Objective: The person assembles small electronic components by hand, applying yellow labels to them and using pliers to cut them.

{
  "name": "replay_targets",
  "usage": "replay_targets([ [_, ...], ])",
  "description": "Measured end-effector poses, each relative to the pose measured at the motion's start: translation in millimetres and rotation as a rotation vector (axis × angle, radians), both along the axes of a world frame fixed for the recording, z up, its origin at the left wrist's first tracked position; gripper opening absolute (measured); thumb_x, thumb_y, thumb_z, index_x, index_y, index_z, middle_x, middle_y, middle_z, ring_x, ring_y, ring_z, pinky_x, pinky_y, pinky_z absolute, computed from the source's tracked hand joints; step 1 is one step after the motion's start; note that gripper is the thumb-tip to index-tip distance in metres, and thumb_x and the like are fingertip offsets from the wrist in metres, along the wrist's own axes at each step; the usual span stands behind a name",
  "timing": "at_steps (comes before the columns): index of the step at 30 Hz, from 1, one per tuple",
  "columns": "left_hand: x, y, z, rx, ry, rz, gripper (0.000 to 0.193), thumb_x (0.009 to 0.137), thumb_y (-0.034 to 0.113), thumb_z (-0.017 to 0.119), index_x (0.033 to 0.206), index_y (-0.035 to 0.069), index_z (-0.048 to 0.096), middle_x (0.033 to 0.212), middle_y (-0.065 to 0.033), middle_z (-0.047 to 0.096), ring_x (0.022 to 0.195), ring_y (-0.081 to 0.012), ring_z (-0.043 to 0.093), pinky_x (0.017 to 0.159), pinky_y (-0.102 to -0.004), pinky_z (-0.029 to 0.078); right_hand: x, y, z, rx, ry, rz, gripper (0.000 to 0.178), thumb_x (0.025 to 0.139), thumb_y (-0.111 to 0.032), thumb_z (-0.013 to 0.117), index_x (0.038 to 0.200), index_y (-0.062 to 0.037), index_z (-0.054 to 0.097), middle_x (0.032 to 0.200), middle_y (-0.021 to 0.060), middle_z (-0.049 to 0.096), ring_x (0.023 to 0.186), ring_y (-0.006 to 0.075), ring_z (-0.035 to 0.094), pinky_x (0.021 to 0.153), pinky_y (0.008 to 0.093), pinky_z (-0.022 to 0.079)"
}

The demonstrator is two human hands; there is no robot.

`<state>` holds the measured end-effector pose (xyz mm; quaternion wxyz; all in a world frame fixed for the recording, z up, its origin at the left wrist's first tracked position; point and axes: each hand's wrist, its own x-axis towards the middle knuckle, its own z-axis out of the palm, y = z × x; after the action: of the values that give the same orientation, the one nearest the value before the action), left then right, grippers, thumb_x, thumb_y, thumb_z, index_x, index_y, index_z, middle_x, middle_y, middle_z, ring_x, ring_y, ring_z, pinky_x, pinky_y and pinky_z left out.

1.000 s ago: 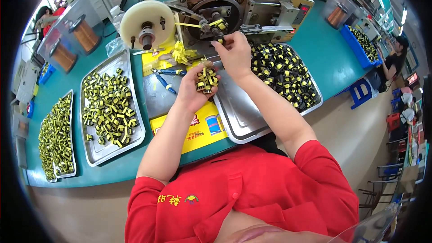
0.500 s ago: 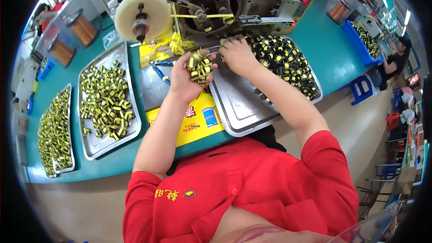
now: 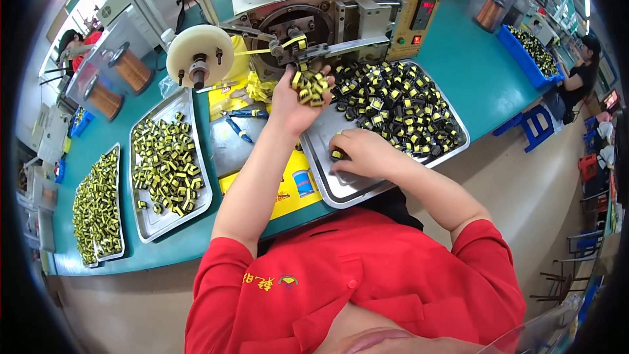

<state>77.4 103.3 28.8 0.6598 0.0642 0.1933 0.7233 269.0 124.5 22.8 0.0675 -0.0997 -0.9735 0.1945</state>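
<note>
My left hand (image 3: 291, 106) is cupped palm up in front of the machine, holding a heap of small black-and-yellow coil bobbins (image 3: 310, 88). Its fingertips come close to the yellow tape strip and arm of the winding machine (image 3: 354, 23). My right hand (image 3: 368, 155) is low over the near part of a metal tray (image 3: 337, 187), with thumb and fingers curled around one bobbin (image 3: 337, 155). Many more loose bobbins (image 3: 400, 101) fill the far and right part of that tray.
Two trays of yellow-wrapped bobbins (image 3: 167, 164) (image 3: 98, 206) lie to the left. A white reel (image 3: 187, 52) juts out beside the machine. Blue-handled pliers (image 3: 239, 128) lie on a metal plate. A blue bin (image 3: 531, 59) stands right, near a seated person (image 3: 576, 78).
My left hand, with its heap, has moved right and up toward the machine. My right hand has come down from the tray's far edge to its near part. The view has shifted slightly.
</note>
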Motion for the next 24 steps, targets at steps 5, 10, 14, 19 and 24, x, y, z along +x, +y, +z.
replay_targets([
  [5, 6, -16, -9, -0.049, 0.045, -0.082, 0.039, 0.089, 0.046, 0.042, 0.094, 0.01, 0.056, 0.092, -0.0089, 0.062, 0.081, -0.0246, 0.057, 0.055, -0.0345, 0.043, 0, 13, -4, -0.121, 0.049, -0.108, 0.028, 0.072, -0.013, 0.067, 0.097, -0.0056, 0.057, 0.089, 0.0136, 0.055, 0.081, 0.0334, 0.057, 0.074, 0.0391, 0.047],
  [10, 9, -51, -16, -0.083, 0.112, -0.048, 0.041, 0.09, 0.045, 0.038, 0.1, 0.01, 0.057, 0.099, -0.0105, 0.06, 0.084, -0.0269, 0.055, 0.055, -0.0323, 0.041, -33, 34, 12, -0.323, 0.632, -0.235, 0.026, 0.072, -0.003, 0.069, 0.094, -0.0002, 0.055, 0.085, 0.01, 0.053, 0.069, 0.0178, 0.061, 0.06, 0.0267, 0.05],
  [14, 3, -57, -22, -0.041, 0.101, -0.027, 0.046, 0.091, 0.046, 0.033, 0.106, 0.009, 0.056, 0.102, -0.0104, 0.059, 0.082, -0.0257, 0.056, 0.057, -0.0333, 0.042, -74, 38, 15, -0.172, 0.721, -0.34, 0.026, 0.072, -0.005, 0.072, 0.088, 0.0019, 0.053, 0.086, 0.0104, 0.053, 0.066, 0.0175, 0.061, 0.06, 0.0268, 0.05],
  [19, -1, -56, -26, -0.079, 0.075, 0.028, 0.04, 0.092, 0.044, 0.038, 0.097, 0.009, 0.057, 0.094, -0.008, 0.059, 0.081, -0.0243, 0.056, 0.055, -0.0318, 0.042, -100, 40, 10, -0.086, 0.797, -0.508, 0.032, 0.069, -0.017, 0.076, 0.082, 0.0009, 0.053, 0.076, 0.0104, 0.055, 0.063, 0.0202, 0.059, 0.058, 0.0303, 0.049],
  [24, 1, -56, -26, -0.079, 0.067, 0.034, 0.039, 0.092, 0.043, 0.039, 0.094, 0.009, 0.058, 0.092, -0.008, 0.06, 0.078, -0.0239, 0.057, 0.055, -0.0315, 0.043, -113, 38, 10, -0.097, 0.826, -0.594, 0.031, 0.068, -0.017, 0.077, 0.078, 0.001, 0.054, 0.07, 0.0101, 0.057, 0.062, 0.0192, 0.058, 0.057, 0.0297, 0.049],
])
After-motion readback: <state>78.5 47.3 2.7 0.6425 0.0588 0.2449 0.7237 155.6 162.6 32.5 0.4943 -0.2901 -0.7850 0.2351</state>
